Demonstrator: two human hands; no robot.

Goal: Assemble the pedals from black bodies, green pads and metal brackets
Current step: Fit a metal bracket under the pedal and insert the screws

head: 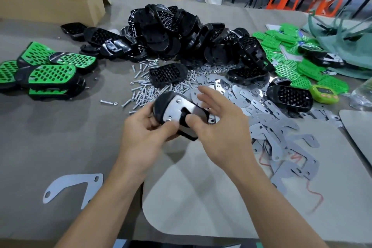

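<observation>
Centrally, left grip (141, 133) around black pedal (161, 104), right grip (219, 127) spread; cardboard box (50, 4) contents hidden.

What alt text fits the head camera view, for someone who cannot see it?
A person's left hand grips a black pedal body with a metal bracket on it, while the right hand, fingers spread, touches it with the thumb. Behind lie piled black bodies, screws, loose brackets, green pads at right and green-topped pedals at left.
</observation>
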